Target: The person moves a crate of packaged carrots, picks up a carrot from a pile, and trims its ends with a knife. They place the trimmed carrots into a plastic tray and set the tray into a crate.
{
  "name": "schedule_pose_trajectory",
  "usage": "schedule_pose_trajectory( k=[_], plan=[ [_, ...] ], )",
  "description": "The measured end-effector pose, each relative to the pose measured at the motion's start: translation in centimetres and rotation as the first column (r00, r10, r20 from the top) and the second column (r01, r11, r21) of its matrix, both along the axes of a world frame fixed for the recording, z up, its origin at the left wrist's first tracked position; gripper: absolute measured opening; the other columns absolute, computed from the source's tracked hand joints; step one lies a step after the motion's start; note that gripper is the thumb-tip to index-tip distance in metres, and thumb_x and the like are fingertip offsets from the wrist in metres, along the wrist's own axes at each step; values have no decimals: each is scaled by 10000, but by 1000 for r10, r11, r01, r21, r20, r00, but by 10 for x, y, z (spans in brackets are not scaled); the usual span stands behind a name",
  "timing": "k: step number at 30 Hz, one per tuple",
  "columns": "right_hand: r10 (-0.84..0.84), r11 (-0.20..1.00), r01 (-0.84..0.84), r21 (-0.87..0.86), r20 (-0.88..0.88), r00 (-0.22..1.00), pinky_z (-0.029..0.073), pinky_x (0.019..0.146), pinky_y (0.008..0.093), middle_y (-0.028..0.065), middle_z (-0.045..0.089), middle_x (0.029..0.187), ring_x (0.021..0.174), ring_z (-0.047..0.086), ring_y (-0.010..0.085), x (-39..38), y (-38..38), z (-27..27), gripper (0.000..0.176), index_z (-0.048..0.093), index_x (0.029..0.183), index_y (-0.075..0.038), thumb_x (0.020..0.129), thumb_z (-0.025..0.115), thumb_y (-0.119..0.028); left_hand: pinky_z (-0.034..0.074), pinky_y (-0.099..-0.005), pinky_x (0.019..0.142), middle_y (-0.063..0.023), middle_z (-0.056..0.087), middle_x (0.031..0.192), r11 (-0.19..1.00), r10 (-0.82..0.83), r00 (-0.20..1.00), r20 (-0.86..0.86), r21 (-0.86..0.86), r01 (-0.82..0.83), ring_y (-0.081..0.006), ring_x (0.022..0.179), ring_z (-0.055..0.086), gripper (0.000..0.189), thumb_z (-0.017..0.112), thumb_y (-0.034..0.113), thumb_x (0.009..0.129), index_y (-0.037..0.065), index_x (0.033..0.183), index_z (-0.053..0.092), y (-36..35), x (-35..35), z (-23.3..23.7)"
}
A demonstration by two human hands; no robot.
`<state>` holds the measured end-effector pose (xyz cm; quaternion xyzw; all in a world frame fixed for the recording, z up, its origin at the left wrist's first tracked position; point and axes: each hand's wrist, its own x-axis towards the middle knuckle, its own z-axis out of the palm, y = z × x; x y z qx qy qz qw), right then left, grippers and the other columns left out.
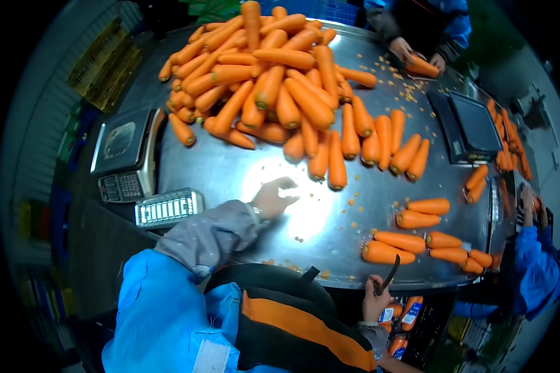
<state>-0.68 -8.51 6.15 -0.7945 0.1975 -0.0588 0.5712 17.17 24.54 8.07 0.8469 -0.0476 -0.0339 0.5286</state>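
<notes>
My left hand (274, 196) reaches out over the shiny metal table (230, 171), fingers apart and holding nothing, a short way in front of the big pile of carrots (274, 81). The nearest carrots of the pile (336, 161) lie just beyond its fingertips. My right hand (374, 301) is down at the table's near edge, gripping a dark curved knife (390, 275) with the blade pointing up. A small group of trimmed carrots (426, 242) lies on the table just above that hand.
A weighing scale (126, 152) and a second keypad unit (168, 208) sit at the left. Another scale (466, 127) stands at the right. A person at the far side holds a carrot (422, 65); another in blue (535, 261) works at the right. Carrot scraps litter the table.
</notes>
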Motion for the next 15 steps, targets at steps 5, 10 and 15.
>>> schedule_pose_trajectory(
  k=[5, 10, 15],
  plan=[
    [59, 995, -55, 87, -38, 998, 380, 585, 188, -17, 556, 755, 648, 460, 49, 8, 33, -2, 103, 609, 911, 4, 816, 600, -32, 425, -395, 837, -148, 579, 1000, 814, 84, 926, 369, 510, -277, -331, 936, 537, 429, 698, 281, 723, 38, 1042, 547, 92, 31, 62],
    [165, 981, -152, 117, -117, 979, 406, 585, 201, 0, 591, 738, 644, 499, 55, 10, 73, -13, 103, 624, 896, -9, 796, 618, -35, 421, -418, 880, -209, 512, 1122, 682, 216, 904, 368, 606, -410, -369, 1011, 516, 748, 691, 474, 702, -7, 1201, 409, 52, 122, 112],
    [238, 971, -237, 40, -26, 971, 425, 613, 234, 33, 599, 734, 662, 536, 98, 14, 112, 3, 104, 624, 880, 4, 797, 619, -59, 466, -431, 794, -204, 513, 1117, 673, 250, 948, 197, 669, -316, -357, 905, 560, 706, 672, 423, 739, 26, 1235, 364, 69, 170, 68]
  ],
)
